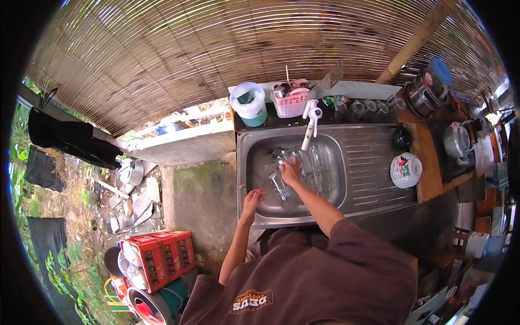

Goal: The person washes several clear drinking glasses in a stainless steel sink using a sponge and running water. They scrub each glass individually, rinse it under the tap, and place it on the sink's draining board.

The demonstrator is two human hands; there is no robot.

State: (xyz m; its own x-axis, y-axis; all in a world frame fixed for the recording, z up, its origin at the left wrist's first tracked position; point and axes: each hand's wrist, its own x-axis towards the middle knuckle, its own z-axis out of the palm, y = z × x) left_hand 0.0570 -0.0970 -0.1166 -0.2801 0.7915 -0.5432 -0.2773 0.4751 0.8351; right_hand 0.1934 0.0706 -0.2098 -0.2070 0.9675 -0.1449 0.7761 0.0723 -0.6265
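My right hand (291, 171) reaches into a stainless steel sink (258, 209) among several clear glasses. Its fingers are spread at the rim of a glass; whether they grip it cannot be made out. One glass mug (279, 186) lies on its side just below this hand. To the right, another clear glass (320, 157) lies close to others in the basin. Over the sink's front left rim hovers my left hand (252, 203), its fingers loosely bent, with nothing visible in it. A white plastic faucet (312, 120) points down over the glasses.
Behind the sink stand a white bucket (248, 106) and a pink utensil basket (290, 105). Several upturned glasses (357, 109) line the back ledge. A rooster-patterned bowl (406, 170) rests on the ribbed drainboard (369, 162). Red bottle crates (160, 258) stand on the floor at left.
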